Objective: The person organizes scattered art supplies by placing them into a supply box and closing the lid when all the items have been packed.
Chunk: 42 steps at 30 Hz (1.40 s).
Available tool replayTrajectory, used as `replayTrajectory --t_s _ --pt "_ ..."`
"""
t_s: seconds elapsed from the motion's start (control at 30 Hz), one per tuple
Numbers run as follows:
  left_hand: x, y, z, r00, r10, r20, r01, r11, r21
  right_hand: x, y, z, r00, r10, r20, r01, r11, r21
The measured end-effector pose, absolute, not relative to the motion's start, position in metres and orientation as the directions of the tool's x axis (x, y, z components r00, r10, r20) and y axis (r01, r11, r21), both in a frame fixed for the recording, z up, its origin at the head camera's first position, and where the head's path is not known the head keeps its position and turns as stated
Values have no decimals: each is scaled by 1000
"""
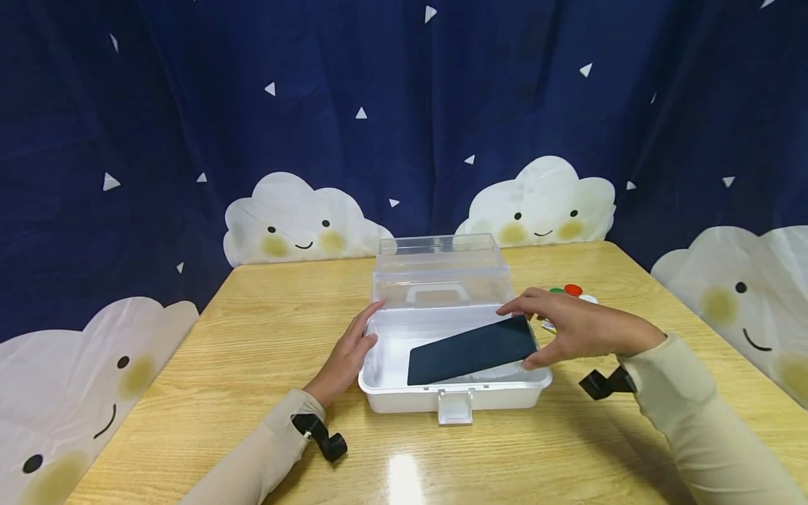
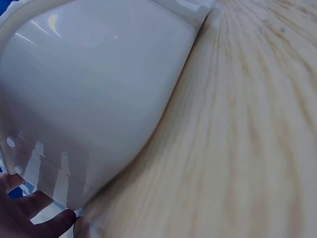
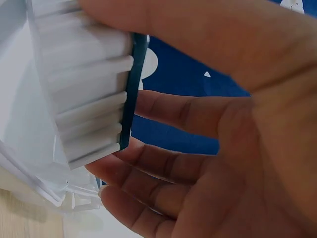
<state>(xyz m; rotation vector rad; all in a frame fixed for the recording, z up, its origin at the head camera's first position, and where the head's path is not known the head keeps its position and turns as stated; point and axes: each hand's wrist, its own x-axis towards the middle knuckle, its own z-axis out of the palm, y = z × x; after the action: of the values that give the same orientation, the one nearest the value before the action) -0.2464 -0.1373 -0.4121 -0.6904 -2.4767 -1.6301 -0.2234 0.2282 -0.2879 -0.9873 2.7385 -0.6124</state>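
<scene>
We're noting the right hand (image 1: pixel 568 326) pinching one end of the dark panel (image 1: pixel 470 351), aslant in the white box's mouth (image 1: pixel 404 402), the left hand (image 1: pixel 346 358) resting near-straight fingers on its side; a slackening pinch could be dropping the panel.

- A white box (image 1: pixel 391 401) sits flat on the counter at the centre of the frame, its front latch (image 1: pixel 455 408) hanging unfastened.
- Its clear lid (image 1: pixel 442 265) stands open at the back, with a moulded handle.
- A thin, dark rectangular panel (image 1: pixel 470 351) lies slantwise inside, lower left to upper right, pinched between fingers (image 1: pixel 536 360) at its right end; its underside looks white and ridged.
</scene>
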Motion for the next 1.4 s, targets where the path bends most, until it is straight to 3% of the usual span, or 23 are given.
replayTrajectory --t_s 1.4 --pt "-247 -137 -413 -894 315 319 418 328 847 -221 227 -292 -737 -673 -56 -600 691 -403"
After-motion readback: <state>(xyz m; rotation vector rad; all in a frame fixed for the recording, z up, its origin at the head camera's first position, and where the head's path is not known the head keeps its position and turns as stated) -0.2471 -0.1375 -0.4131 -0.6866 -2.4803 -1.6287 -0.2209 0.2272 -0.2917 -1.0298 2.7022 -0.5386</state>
